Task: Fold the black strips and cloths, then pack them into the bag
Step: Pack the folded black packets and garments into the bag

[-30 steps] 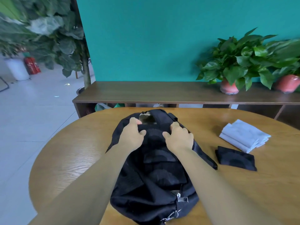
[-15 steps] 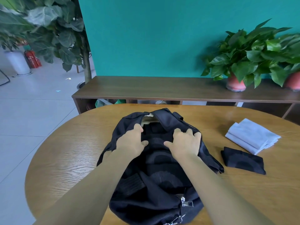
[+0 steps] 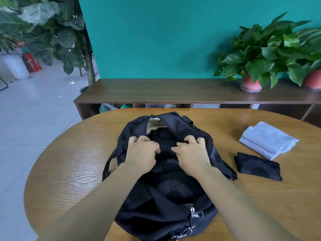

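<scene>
A black bag [image 3: 139,214] lies open on the round wooden table [image 3: 69,171], its mouth facing up, with a pale lining showing at the far end. Black patterned fabric [image 3: 173,186] fills its inside. My left hand [image 3: 141,153] and my right hand [image 3: 192,153] are both in the opening, fingers curled round a fold of the black fabric near the bag's far end. To the right of the bag lies a folded black cloth [image 3: 258,166], and beyond it a folded stack of white cloths [image 3: 268,140].
A low dark wooden shelf [image 3: 173,91] runs behind the table under a teal wall. Potted green plants [image 3: 260,54] stand at its right end. A tall leafy plant [image 3: 57,32] is at the left, with tiled floor [image 3: 26,119] beside the table.
Both hands have drawn back toward me and their fingers have curled onto the black fabric in the bag. The bag's mouth gapes wider, showing pale lining.
</scene>
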Demonstrator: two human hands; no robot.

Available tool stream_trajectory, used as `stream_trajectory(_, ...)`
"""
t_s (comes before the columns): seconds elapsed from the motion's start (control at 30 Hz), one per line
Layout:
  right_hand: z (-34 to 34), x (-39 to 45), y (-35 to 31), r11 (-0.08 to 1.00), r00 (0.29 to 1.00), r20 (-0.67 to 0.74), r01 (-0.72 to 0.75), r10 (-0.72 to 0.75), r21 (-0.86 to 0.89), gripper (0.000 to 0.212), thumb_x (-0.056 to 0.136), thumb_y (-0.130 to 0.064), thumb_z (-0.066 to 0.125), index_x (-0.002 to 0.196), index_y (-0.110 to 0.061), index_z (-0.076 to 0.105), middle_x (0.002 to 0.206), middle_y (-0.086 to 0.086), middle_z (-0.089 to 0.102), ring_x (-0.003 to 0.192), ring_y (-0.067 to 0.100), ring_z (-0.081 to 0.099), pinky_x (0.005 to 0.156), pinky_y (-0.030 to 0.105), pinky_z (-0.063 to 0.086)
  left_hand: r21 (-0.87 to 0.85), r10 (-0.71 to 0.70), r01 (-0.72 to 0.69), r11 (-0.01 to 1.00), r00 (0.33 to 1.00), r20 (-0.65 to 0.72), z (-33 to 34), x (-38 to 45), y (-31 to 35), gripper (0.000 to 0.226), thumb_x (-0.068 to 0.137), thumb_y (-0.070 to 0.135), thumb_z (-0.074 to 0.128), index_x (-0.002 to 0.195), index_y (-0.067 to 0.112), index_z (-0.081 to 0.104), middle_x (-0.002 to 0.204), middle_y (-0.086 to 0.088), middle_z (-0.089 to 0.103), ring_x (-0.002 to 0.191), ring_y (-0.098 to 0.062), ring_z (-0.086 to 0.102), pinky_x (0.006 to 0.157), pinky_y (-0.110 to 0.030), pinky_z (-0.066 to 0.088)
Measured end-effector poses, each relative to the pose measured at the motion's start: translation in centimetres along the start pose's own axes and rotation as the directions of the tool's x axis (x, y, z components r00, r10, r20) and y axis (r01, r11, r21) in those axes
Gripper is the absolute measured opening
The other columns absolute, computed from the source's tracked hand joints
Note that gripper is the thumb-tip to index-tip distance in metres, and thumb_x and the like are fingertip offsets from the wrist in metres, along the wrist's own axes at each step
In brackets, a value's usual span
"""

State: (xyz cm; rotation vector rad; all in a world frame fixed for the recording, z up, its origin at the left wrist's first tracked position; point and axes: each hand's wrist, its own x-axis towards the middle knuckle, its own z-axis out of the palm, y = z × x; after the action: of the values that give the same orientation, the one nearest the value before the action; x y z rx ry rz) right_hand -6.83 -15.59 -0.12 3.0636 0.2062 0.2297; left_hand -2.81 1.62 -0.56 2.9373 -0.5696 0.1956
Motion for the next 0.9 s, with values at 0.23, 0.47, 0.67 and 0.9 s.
stream_trajectory(0.23, -0.7, 0.0, 0.6, 0.993, 0.999, 0.041, -0.035, 0.031, 0.113, 0.035, 0.096, -0.014, 0.044, 0.119, -0.037, 0.059, 0.114, -0.016, 0.061, 0.134, 0.019, 0.025, 0.096, 0.037, 0.019, -0.085, -0.025, 0.026, 0.996, 1.000, 0.018, -1.8, -0.5, 0.6, 0.034, 0.093, 0.008, 0.048, 0.104, 0.037, 0.063, 0.106, 0.016, 0.064, 0.107, -0.008, 0.051, 0.093, -0.030, 0.018)
stream_trajectory(0.47, -3.2, -3.7, 3.2, 0.930, 0.935, -0.305, -0.060, 0.179, 0.362, 0.036, 0.094, -0.006, 0.049, 0.120, -0.023, 0.068, 0.112, 0.006, 0.065, 0.125, 0.019, 0.043, 0.093, 0.033, 0.025, -0.184, -0.024, 0.001, 0.983, 0.992, -0.126, -4.0, -1.3, 3.8, 0.036, 0.096, 0.007, 0.047, 0.109, 0.036, 0.064, 0.099, 0.014, 0.063, 0.096, -0.012, 0.051, 0.083, -0.026, 0.014)
stream_trajectory(0.67, -2.2, -8.4, 8.4, 0.892, 0.868, -0.336, -0.226, 0.367, 0.391, 0.027, 0.091, -0.008, 0.053, 0.104, -0.019, 0.074, 0.091, 0.005, 0.069, 0.107, 0.026, 0.052, 0.084, 0.039, 0.032, -0.247, 0.123, -0.147, 0.958, 0.986, -0.111, -3.5, -1.6, 11.5, 0.033, 0.099, 0.011, 0.045, 0.117, 0.032, 0.061, 0.117, 0.011, 0.064, 0.112, -0.015, 0.051, 0.090, -0.031, 0.020)
stream_trajectory(0.9, 0.0, -13.8, 15.6, 0.745, 0.739, -0.193, -0.554, 0.646, 0.371, 0.026, 0.095, -0.021, 0.047, 0.106, -0.021, 0.070, 0.095, 0.004, 0.068, 0.104, 0.025, 0.048, 0.082, 0.035, 0.032, -0.026, 0.131, -0.138, 0.990, 0.974, -0.184, -1.2, -0.7, 19.6, 0.025, 0.096, 0.014, 0.049, 0.108, 0.026, 0.066, 0.114, 0.003, 0.059, 0.107, -0.023, 0.048, 0.085, -0.032, 0.030)
